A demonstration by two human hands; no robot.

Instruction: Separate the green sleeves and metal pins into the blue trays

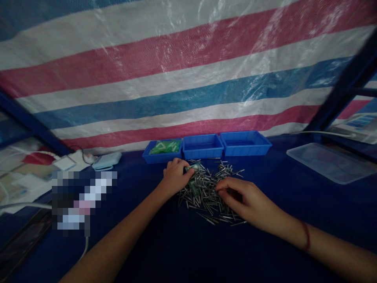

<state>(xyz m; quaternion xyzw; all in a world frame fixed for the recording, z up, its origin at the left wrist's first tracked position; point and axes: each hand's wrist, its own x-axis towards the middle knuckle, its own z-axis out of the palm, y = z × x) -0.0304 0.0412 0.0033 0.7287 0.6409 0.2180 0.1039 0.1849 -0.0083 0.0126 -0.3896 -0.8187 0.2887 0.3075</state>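
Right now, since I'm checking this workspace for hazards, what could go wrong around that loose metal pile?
The thin metal pieces lie loose and crisscrossed on the table, so a sweep of the left hand could scatter them. Their ends look narrow, so the right hand, at the pile's right side, might get pricked. Greenish plastic shows among the pieces and might snag if pulled.

Looks forward and down from head height, fairly close over dark blue tabletop (176, 251), toward striped sheet (188, 90) behind.
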